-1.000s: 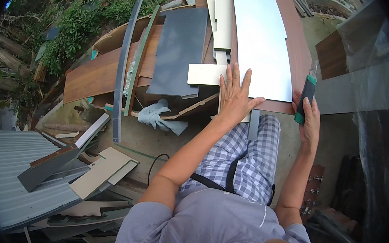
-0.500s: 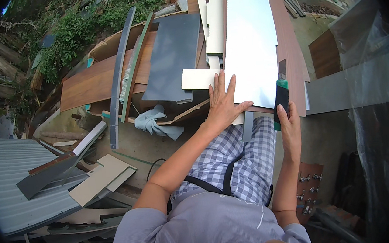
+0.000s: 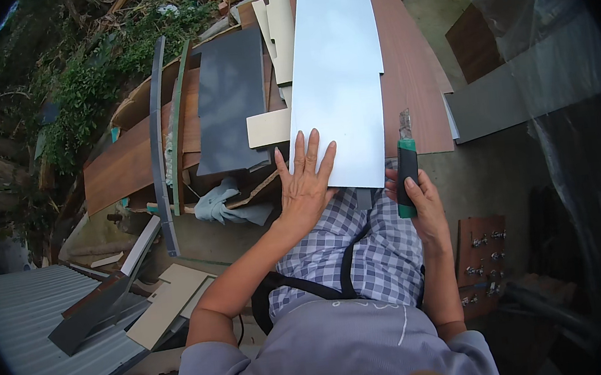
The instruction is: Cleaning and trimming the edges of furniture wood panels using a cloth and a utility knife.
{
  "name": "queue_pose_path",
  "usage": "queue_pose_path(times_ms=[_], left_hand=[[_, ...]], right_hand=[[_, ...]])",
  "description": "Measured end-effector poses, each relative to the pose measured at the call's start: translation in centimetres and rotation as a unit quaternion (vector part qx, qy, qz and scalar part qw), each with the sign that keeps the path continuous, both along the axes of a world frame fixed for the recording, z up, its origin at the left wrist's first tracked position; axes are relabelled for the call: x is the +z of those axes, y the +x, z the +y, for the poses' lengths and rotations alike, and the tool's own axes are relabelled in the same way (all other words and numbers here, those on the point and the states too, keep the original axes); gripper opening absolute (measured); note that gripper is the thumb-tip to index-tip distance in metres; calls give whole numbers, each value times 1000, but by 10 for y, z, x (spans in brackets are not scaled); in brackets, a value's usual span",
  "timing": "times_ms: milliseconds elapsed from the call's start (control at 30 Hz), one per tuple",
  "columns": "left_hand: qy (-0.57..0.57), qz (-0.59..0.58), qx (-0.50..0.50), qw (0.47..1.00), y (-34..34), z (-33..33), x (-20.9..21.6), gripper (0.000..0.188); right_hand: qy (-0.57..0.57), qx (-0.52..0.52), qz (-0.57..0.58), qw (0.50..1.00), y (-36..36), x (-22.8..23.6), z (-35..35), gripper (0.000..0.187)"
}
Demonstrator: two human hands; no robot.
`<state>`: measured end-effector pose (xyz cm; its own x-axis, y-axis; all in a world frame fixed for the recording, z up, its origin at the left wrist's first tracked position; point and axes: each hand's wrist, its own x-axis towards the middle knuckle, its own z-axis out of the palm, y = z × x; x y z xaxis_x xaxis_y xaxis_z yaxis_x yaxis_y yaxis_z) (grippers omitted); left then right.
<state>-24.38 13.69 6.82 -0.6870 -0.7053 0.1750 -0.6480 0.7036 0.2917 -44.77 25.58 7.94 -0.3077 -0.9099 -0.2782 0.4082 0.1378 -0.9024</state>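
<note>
A long pale, glossy panel [image 3: 337, 83] lies lengthwise in front of me, with a small step cut in its right edge. My left hand [image 3: 305, 180] rests flat on its near left corner, fingers spread. Closed in my right hand [image 3: 425, 204] is a green-and-black utility knife [image 3: 408, 177], its blade pointing away from me just right of the panel. Under the panel, a wider reddish-brown wooden board [image 3: 413, 82] shows along the right side. A narrow grey strip [image 3: 364, 198] sticks out below the panel's near edge.
Left of the panel lie cream offcuts [image 3: 283, 37], a small cream piece [image 3: 268, 128], a dark grey board [image 3: 230, 100] and long narrow strips [image 3: 160, 143]. A blue-grey cloth [image 3: 222, 204] hangs nearby. A brown board with metal fittings [image 3: 481, 264] stands at the lower right.
The pale panel sits further left over the brown board, showing more of it. My left hand has come onto the panel's corner. The knife has moved off the panel's edge, its blade now visible.
</note>
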Motion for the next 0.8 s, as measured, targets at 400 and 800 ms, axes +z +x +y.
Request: queue_pose_path(times_ms=[400, 800], left_hand=[[-66, -11, -29, 997, 18, -19, 1, 89], [-99, 94, -17, 990, 24, -13, 2, 63]], right_hand=[[-6, 74, -37, 997, 15, -3, -1, 36], [-9, 94, 22, 995, 15, 12, -5, 53]])
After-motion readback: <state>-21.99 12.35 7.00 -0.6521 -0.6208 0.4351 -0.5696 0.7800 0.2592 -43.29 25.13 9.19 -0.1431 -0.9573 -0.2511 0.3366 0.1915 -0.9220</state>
